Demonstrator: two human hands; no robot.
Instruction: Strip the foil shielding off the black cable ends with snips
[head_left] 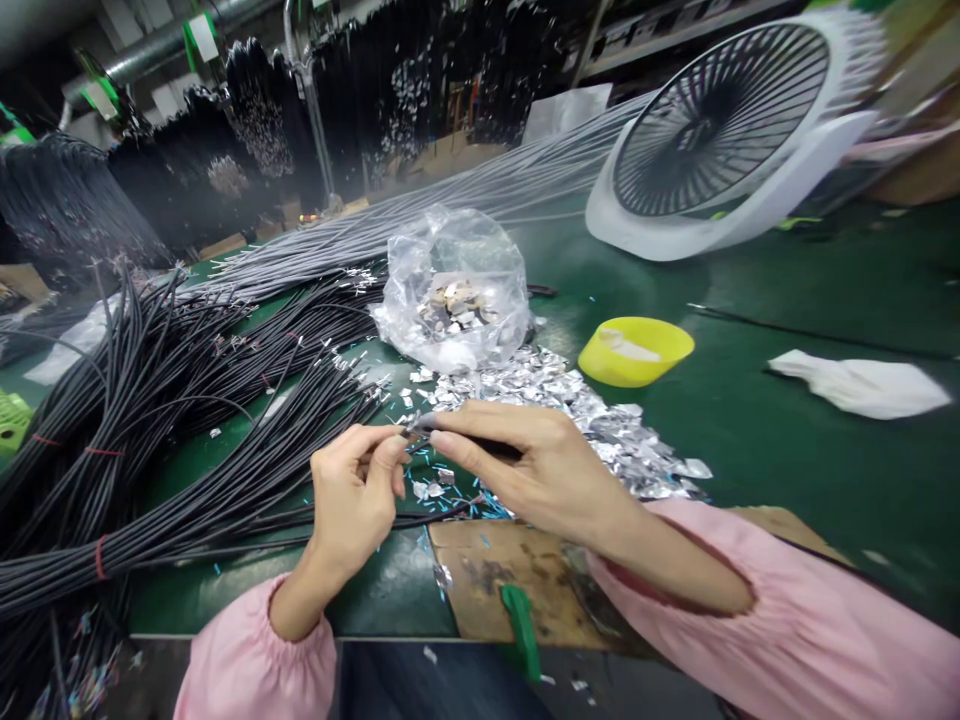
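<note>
My left hand (355, 490) is closed in a pinch, thumb against forefinger, just left of centre. Its fingertips meet those of my right hand (536, 465) at a small tip that is hard to make out. A dark cable (499, 448) runs between the thumb and forefinger of my right hand, which grips it; the rest of it is hidden by the palm. Below the fingertips lie blue wire bits (480, 500) and scraps of foil. To the left, black cables (247, 490) lie in bundles, their stripped ends pointing toward my hands.
Behind my hands are a pile of foil scraps (622, 450) and a clear plastic bag (457, 290) holding pieces. A yellow dish (637, 352), a white cloth (862, 385) and a white fan (720, 130) stand right. Grey cables (450, 195) stretch across the back. A stained board (517, 570) lies in front.
</note>
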